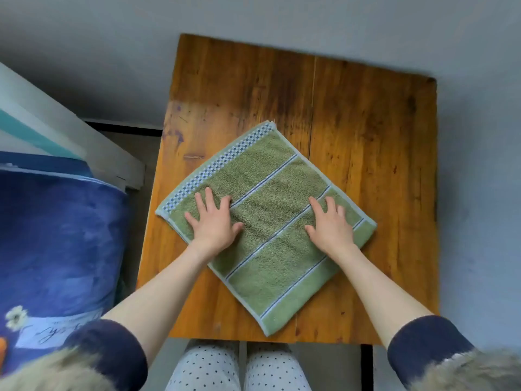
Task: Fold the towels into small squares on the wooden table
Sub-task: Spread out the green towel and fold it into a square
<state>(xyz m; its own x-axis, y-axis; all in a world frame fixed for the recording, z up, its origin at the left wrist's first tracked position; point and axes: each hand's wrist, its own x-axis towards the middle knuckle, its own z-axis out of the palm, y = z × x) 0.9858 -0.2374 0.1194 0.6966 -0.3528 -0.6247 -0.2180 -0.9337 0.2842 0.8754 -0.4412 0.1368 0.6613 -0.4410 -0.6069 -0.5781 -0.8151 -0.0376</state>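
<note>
Two knees (239,368) in pale, dark-dotted trousers sit at the bottom of the view, just under the near edge of the wooden table (366,131). Dark blue sleeves (112,354) with fuzzy tan cuffs are pushed up on both bare forearms, which reach forward over the tabletop.

One green towel (270,221) lies on the near half of the table, turned so that its corners point toward and away from the person, like a diamond. Its nearest corner lies close to the table's near edge. Thin pale and dark stripes run across it on a slant, and a blue-and-white checked band borders its far-left edge. It looks already doubled over, with layered edges showing at the far corner.

On the towel's left side, the left hand (214,221) lies flat, palm down, fingers spread and straight, pressing the cloth near the checked band. On the right side, the right hand (329,225) lies the same way, palm down with fingers straight and slightly spread. Neither hand pinches or holds any cloth; both simply press it against the wood.

Beyond the towel, the far half of the table shows bare, dark-stained boards. Left of the table stands a blue cloth-covered bulk (56,244) with a small flower print, and behind it lean some white and teal boards (42,119). Grey floor (282,15) lies past the table.
</note>
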